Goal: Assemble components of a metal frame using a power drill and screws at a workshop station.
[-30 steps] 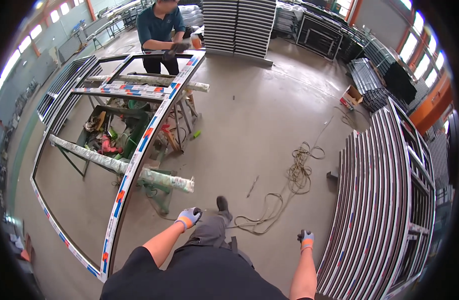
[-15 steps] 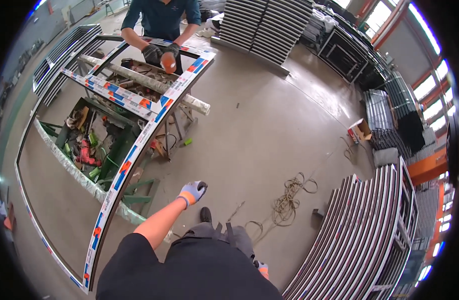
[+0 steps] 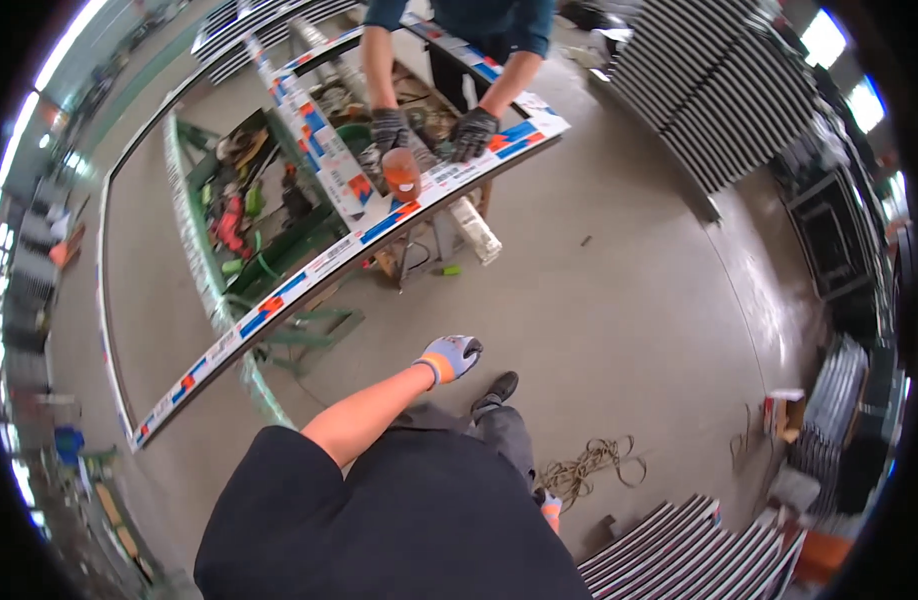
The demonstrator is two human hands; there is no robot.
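Note:
My left hand (image 3: 451, 358), in a grey-and-orange glove with dark fingertips, hangs over the bare floor in front of my body. Its fingers are curled in, and nothing shows in them. Low beside my right leg is my right hand (image 3: 550, 507), gloved alike and mostly covered by my body, its fingers hard to make out. Neither hand touches the large window frame (image 3: 317, 270) ahead of me, which bears white, blue and orange film. Across it a co-worker in dark gloves (image 3: 473, 134) leans over, an orange mallet head (image 3: 401, 175) by one hand at the crossbar joint.
Green and wrapped supports (image 3: 204, 250) carry the frame, with a tool tray (image 3: 309, 235) under it. A tangled rope (image 3: 591, 468) lies on the floor right of my feet. Stacked profiles (image 3: 669, 555) stand near right, more stacks (image 3: 704, 85) far right.
My view has turned left and I have stepped forward, so the frame sits more centrally. The co-worker's hands have parted, and the mallet head is now down at the crossbar joint.

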